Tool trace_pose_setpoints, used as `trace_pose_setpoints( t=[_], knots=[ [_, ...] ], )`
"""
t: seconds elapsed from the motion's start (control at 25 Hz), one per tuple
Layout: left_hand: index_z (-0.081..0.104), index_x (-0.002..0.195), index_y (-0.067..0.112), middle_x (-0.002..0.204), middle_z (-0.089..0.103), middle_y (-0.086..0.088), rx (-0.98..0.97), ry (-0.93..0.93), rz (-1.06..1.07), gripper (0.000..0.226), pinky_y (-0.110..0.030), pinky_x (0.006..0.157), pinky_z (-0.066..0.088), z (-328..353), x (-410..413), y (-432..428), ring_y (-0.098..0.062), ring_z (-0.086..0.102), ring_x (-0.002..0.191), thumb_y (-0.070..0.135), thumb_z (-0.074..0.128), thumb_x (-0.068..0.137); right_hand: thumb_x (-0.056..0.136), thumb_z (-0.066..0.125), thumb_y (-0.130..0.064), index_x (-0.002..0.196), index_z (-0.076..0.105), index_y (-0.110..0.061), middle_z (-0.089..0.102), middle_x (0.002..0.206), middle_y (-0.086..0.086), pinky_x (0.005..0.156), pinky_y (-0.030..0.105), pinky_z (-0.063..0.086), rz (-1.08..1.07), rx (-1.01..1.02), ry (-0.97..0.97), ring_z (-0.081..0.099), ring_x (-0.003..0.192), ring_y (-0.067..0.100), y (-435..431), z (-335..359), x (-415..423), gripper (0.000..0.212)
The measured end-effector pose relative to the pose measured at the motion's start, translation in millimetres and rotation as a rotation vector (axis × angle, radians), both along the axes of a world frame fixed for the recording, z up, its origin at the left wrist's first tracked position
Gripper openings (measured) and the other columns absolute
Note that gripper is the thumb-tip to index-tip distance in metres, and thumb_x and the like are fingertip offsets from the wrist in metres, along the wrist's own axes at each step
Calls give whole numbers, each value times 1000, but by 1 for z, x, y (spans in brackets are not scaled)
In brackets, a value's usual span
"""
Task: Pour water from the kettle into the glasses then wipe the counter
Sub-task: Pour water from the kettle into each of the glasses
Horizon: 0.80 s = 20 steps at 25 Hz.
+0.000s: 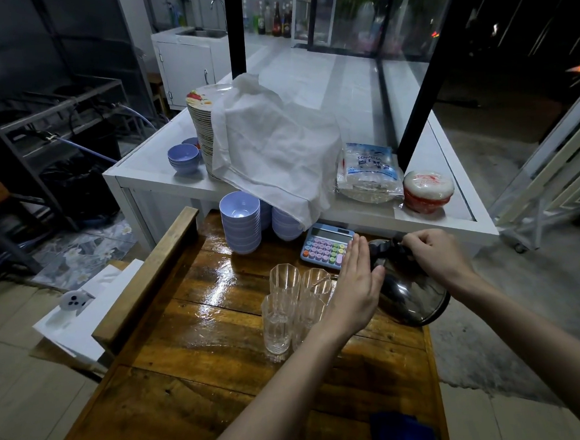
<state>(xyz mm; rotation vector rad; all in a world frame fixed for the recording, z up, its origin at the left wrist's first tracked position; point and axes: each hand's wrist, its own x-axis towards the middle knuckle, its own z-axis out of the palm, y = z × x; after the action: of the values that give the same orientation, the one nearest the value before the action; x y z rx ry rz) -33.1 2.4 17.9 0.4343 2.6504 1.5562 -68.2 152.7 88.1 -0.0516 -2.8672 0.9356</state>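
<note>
The wooden desk [193, 333] is glossy and wet in a dim room, with a sink [200, 33] and bottles [274, 18] far behind. Four clear glasses [281, 309] stand clustered at its middle, and just right of them the dark kettle [410, 294] tilts at the desk's right edge. The right hand [435, 254] has a closed grip on the kettle's top handle, fingers curled round it. The left hand [355, 284] lies flat against the kettle's side, fingers straight, holding nothing. A calculator [324, 245] and stacked blue bowls [240, 223] sit behind the glasses. On the white desk [351, 88] beyond, a white cloth [276, 145] hides most of a plate stack [199, 123]. The left hand covers the kettle's spout. A blue cloth [399, 432] is cut off at the bottom edge. The water level in the glasses is hard to judge.
</note>
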Motion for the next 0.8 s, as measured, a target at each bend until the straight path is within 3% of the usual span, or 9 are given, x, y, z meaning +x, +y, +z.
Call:
trace_pose_setpoints(
  t=[0.8],
  knots=[
    [-4, 152, 10, 162, -10, -5, -67, 32, -44, 61, -22, 118, -8, 7, 0, -1, -1, -17, 141, 31, 27, 105, 90, 51, -22, 46, 51, -14, 53, 49, -3, 51, 31, 33, 29, -20, -14, 47, 49, 15, 4, 5, 2, 45]
  ],
)
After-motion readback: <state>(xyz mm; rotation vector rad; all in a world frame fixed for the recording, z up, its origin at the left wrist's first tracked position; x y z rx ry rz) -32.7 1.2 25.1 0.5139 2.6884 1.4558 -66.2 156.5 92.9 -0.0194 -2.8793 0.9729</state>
